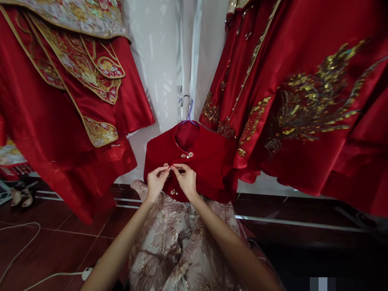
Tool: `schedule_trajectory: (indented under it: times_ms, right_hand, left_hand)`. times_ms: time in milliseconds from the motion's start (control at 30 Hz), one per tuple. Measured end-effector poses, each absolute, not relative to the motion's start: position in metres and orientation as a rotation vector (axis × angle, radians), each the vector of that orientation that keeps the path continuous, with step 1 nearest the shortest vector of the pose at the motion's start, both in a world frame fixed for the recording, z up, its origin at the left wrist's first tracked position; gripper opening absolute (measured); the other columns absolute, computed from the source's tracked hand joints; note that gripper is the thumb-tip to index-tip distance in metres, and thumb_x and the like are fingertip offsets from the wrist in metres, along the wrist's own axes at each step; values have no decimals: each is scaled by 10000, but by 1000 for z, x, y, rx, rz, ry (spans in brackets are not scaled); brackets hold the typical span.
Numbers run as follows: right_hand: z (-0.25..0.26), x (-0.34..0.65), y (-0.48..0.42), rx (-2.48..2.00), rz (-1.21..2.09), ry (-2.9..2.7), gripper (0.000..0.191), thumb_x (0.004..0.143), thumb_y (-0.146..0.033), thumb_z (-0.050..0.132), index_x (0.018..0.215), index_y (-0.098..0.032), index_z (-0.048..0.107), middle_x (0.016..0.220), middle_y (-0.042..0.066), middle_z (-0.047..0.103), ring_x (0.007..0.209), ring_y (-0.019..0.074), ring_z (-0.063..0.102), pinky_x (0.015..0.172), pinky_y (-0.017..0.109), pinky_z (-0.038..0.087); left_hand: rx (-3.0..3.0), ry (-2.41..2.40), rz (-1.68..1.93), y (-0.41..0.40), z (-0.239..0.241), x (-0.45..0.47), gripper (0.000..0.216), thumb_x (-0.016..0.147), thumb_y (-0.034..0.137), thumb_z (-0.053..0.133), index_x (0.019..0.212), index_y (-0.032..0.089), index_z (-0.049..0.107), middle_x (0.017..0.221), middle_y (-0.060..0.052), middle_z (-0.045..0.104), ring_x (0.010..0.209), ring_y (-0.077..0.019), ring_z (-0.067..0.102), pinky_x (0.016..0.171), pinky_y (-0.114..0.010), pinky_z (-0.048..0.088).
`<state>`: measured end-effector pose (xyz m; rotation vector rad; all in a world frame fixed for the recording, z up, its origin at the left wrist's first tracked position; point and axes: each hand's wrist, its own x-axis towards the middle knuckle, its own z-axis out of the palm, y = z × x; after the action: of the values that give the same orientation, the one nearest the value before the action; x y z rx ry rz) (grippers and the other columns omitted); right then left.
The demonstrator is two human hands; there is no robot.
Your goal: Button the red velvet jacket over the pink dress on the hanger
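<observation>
Left hand [155, 184] and right hand [187, 180]: fingers of both pinched on a clasp [165, 165] of the red top [209, 161]; purple hanger [190, 110] at twelve o'clock, patterned skirt [169, 250] at six.

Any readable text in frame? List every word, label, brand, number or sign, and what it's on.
None readable.
Red top: no lettering visible, only jewelled buttons.
Hanging red garments: embroidery, no letters I can make out.
White plug: too small to tell.
Pixelated patch, bottom right: unreadable.
</observation>
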<state>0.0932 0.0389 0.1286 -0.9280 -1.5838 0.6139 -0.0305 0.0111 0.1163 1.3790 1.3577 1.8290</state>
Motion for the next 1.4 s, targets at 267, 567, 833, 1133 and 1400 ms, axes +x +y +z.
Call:
schedule_trajectory:
  times_ms: [267,567,833,1133,1400]
  right_hand:
    - [130,102,44,-877,628,-1704,216,810,-314,536,943,-215,674,941,16,695,778,141,654,725,245,519]
    - [96,176,28,-1092,623,-2046,166,823,-268,484,877,-237,638,784,10,687,708,160,651,646,254,488]
    - [51,161,41,-1135,660,-1823,224,747,-264,544,944,-168,501,798,46,612,608,131,575,599,265,479]
    - [70,178,27,-1165,570,-1972,133,696,-306,638,760,-191,622,746,31,614,620,133,573,594,243,452]
    - [95,172,-3,-1017,944,-1791,208,713,-365,651,810,-184,625,746,32,679,684,155,645,608,239,499]
  left_hand:
    - [1622,1337,1720,13,110,-40,242,730,228,611,957,152,579,867,-46,648,778,-129,624,738,-278,517]
    - [2498,1683,1051,-40,81,-23,375,713,77,529,1058,223,556,1018,-61,448,984,-213,438,871,-390,401]
    - [2856,1709,727,-32,81,-26,127,821,141,483,891,186,578,912,-63,486,870,-197,448,776,-344,399]
    - [2200,1539,1181,-43,75,-24,133,819,194,509,908,194,608,896,-32,642,827,-146,592,781,-287,466]
    - [1543,1289,1307,-31,69,-23,232,680,285,669,843,120,655,786,-76,696,728,-163,651,715,-282,522]
